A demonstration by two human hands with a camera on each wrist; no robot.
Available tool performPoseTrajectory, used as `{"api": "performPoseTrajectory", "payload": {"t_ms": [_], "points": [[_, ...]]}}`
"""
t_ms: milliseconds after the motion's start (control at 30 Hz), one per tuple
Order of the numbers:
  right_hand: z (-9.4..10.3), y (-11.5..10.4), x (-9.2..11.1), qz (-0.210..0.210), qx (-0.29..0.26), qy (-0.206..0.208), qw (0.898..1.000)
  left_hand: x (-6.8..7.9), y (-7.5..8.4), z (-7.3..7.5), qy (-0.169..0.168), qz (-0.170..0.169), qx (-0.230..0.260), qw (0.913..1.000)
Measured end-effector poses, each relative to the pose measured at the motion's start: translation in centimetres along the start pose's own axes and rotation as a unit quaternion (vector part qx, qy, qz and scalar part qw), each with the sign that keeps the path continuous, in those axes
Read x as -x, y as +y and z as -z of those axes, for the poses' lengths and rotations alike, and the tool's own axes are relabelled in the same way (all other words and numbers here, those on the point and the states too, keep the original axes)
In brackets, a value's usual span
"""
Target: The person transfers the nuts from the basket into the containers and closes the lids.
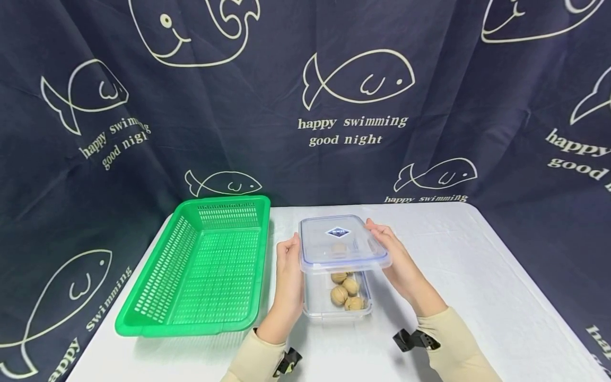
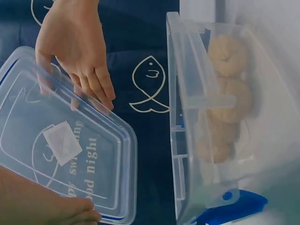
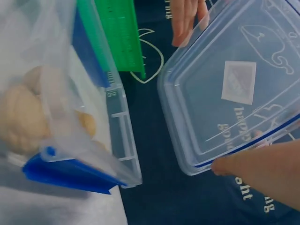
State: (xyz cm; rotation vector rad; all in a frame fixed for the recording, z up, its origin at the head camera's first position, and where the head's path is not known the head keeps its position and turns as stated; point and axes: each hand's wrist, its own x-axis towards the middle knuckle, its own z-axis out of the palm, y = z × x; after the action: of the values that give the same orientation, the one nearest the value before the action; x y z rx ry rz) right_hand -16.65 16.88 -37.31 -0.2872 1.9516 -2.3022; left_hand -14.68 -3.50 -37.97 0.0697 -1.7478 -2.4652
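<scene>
A clear plastic lid (image 1: 334,241) with a small blue label is raised above a clear food box (image 1: 315,313). My left hand (image 1: 289,273) grips the lid's left edge, and my right hand (image 1: 401,260) holds its right edge. In the left wrist view the lid (image 2: 89,183) is tilted, apart from the box, between the two hands. Several walnuts (image 1: 350,287) lie in the box, some seen through the lid. Blue clips (image 3: 70,176) stick out from the box's sides in the wrist views.
A green plastic basket (image 1: 264,254) with slotted walls stands to the left of the box on the white table (image 1: 458,265). A dark blue curtain (image 1: 267,116) with fish drawings hangs behind and around the table.
</scene>
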Motion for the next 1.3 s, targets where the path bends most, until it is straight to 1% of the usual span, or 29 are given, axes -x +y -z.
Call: {"api": "performPoseTrajectory", "payload": {"t_ms": [67,133,233,267,333,367,433,533,600,667,733,800,1000,1167,1300], "points": [[0.2,0.5,0.1,-0.015,0.006,-0.006,1.000,-0.2,-0.1,0.2,-0.004,0.004,-0.007,1.0000],[0.3,1.0,0.1,-0.029,0.017,-0.014,0.999,-0.3,-0.3,0.4,-0.018,0.010,-0.008,0.9998],[0.2,1.8,0.1,-0.035,0.045,-0.014,0.998,-0.4,-0.7,0.6,-0.041,0.018,-0.026,0.9987],[0.1,2.1,0.1,-0.034,0.061,-0.007,0.998,-0.5,-0.8,0.6,-0.047,0.021,-0.040,0.9979],[-0.1,2.6,-0.1,-0.027,0.107,0.006,0.994,-0.5,-1.1,0.6,-0.055,0.024,-0.087,0.9944],[-0.2,2.9,-0.1,-0.023,0.135,0.016,0.991,-0.6,-1.2,0.5,-0.056,0.022,-0.115,0.9915],[-0.4,3.6,-0.2,-0.019,0.194,0.034,0.980,-0.6,-1.6,0.4,-0.062,0.014,-0.178,0.9820],[-0.4,4.6,-0.3,-0.014,0.258,0.049,0.965,-0.7,-2.4,0.4,-0.074,-0.007,-0.264,0.9617],[-0.4,5.3,-0.4,-0.010,0.280,0.052,0.959,-0.8,-3.1,0.6,-0.086,-0.021,-0.300,0.9499],[-0.4,6.0,-0.4,-0.005,0.294,0.049,0.954,-0.9,-3.6,0.8,-0.095,-0.024,-0.322,0.9416],[-0.5,6.5,-0.4,0.001,0.305,0.046,0.951,-1.0,-4.1,1.1,-0.104,-0.022,-0.334,0.9367],[-0.6,7.0,-0.3,0.001,0.314,0.044,0.949,-1.1,-4.4,1.3,-0.108,-0.019,-0.338,0.9346],[-0.8,7.6,-0.1,-0.022,0.328,0.026,0.944,-1.1,-5.2,1.8,-0.111,-0.007,-0.353,0.9291],[-0.9,8.2,0.1,-0.021,0.338,0.021,0.941,-1.1,-5.8,2.0,-0.108,0.005,-0.354,0.9291],[-0.9,8.5,0.2,-0.014,0.336,0.026,0.942,-1.2,-6.3,2.0,-0.103,0.006,-0.351,0.9306]]}}
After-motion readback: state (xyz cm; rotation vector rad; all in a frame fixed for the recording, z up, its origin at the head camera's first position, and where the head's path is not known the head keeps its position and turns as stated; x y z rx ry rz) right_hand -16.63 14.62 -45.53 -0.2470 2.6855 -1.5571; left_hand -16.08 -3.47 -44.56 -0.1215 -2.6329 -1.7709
